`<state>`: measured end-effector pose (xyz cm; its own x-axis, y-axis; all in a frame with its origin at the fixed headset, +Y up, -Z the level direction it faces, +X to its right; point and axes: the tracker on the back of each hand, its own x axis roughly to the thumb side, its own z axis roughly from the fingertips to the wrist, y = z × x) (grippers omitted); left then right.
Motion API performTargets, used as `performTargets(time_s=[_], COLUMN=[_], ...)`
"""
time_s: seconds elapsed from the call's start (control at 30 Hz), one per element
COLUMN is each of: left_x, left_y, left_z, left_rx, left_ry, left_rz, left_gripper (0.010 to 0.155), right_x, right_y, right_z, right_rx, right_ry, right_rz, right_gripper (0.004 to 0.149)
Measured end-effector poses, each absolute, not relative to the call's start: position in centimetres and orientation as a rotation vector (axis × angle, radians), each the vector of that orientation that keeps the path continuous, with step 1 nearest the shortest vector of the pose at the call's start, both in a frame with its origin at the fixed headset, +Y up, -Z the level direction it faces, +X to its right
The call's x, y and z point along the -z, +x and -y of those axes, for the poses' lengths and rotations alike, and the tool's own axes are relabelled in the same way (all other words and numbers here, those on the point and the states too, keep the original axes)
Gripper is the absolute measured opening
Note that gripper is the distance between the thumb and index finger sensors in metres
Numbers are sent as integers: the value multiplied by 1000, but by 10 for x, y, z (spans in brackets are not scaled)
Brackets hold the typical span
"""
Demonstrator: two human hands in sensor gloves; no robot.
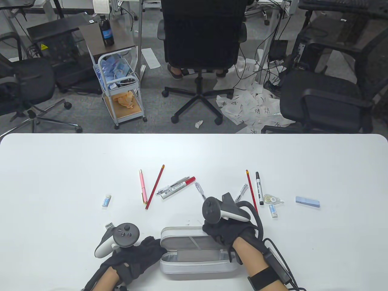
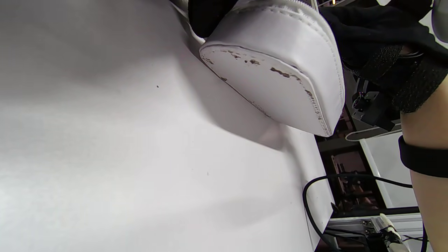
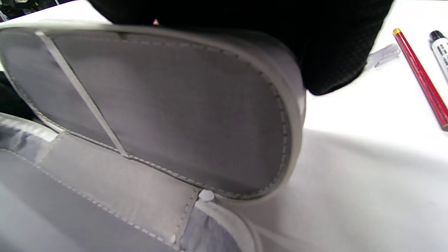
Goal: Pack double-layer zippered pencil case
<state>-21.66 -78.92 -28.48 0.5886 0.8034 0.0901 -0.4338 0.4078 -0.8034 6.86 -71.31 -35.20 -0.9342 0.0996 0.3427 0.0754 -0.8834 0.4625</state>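
Note:
A white zippered pencil case (image 1: 197, 266) lies open near the table's front edge, its grey-lined lid (image 1: 182, 241) standing up. My left hand (image 1: 160, 250) holds the case's left end; its fingers (image 2: 210, 14) lie against the white shell (image 2: 280, 70). My right hand (image 1: 214, 235) grips the right end of the lid's top edge, and its glove (image 3: 315, 42) shows above the grey lining (image 3: 168, 105). Nothing shows in the part of the case's inside that I see. Beyond the case lie a pink pen (image 1: 143, 189), a red pencil (image 1: 154, 187) and a red-capped marker (image 1: 177, 188).
To the right lie a second red pencil (image 1: 251, 191), a black marker (image 1: 259, 188), correction tape (image 1: 272, 199), a small eraser (image 1: 273, 210) and a blue eraser (image 1: 307, 201). Another small eraser (image 1: 106, 201) lies at the left. Two clear pens (image 1: 200, 191) lie mid-table. Office chairs stand beyond the table.

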Motion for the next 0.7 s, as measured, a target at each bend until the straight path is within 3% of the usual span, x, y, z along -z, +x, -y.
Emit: performTargets(time_s=[0.1,0.37,0.5,0.7], left_x=[284,277,274,274], left_y=[-214,-204,-198,-195], left_z=[789,791,789,776], left_rx=[-810,-655,-490,-369], left_ry=[-827,-850,-805,-767], left_rz=[515,549,572,568], left_gripper=[69,70,72,72], right_x=[358,379,378,373], right_y=[68,57,38,48], right_z=[714,721,733,718], right_rx=[-2999,-3141,-3430,-3221], right_ry=[527,379,548,526], right_rz=[-763,-714,-576,-384], right_gripper=[54,54,52,52])
